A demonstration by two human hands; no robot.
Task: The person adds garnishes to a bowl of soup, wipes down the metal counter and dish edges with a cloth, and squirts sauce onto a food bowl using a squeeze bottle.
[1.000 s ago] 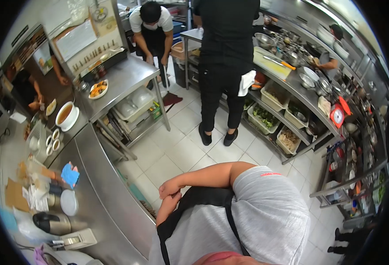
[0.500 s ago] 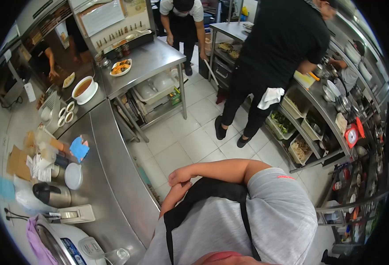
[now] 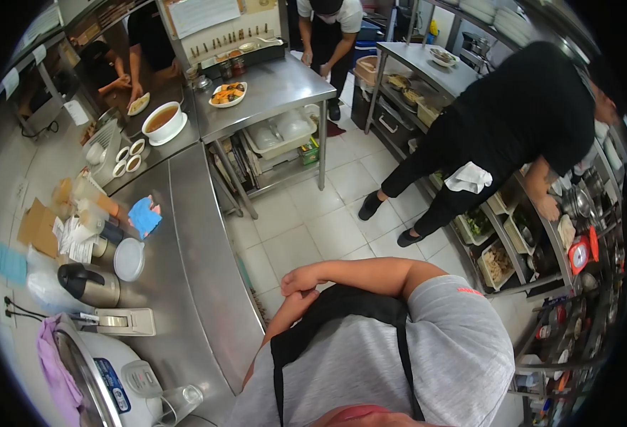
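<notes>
In front of my black apron (image 3: 342, 302), my two hands meet at waist height. My right hand (image 3: 300, 279) comes across from the right, its fingers folded in against my left wrist. Partly covered by it, my left hand (image 3: 303, 296) has its fingers curled together. No object shows in either one. The steel counter (image 3: 199, 285) runs just left of my hands. On it are a white lidded tub (image 3: 129, 259), a steel thermal jug (image 3: 89, 285), a tape dispenser (image 3: 124, 322) and a blue cloth (image 3: 144, 215).
A bowl of soup (image 3: 164, 122) stands near several small sauce cups (image 3: 134, 163). A steel table (image 3: 285, 85) carries a plate of food (image 3: 228, 95). One co-worker (image 3: 498, 128) leans over the right-hand shelves; another person (image 3: 327, 35) bends at the back. A hand (image 3: 137, 94) reaches toward a plate.
The view has turned slightly left. The co-worker in black has bent further down to the right. At the far left, a person's hand has come to the small plate. My hands stay together.
</notes>
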